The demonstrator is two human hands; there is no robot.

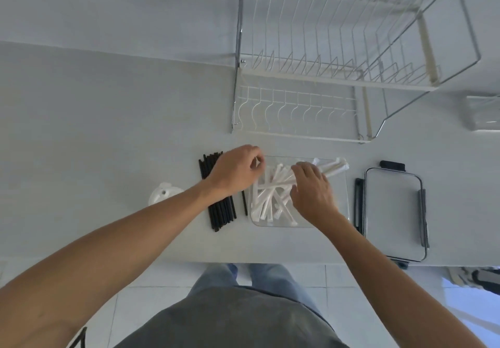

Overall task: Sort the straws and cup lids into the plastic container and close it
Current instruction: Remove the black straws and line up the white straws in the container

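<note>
- Fingers (255,162) of the left hand (234,170): curled together, pinching what seems to be a white straw end at the container's left rim; whether it is truly gripped cannot be told.
- Cup lids (162,196): white stack on the surface (108,131), far left.
- Black straws (220,212): bundle just left of the container, partly under the left wrist.
- Plastic container (345,199): clear, open, holding jumbled white straws (266,204).
- Right hand (312,188): palm down over the white straws, fingers bent onto them; grip cannot be told.
- Container lid (393,212): flat, just right of the container.
- Dish rack (338,77): behind, against the wall.
</note>
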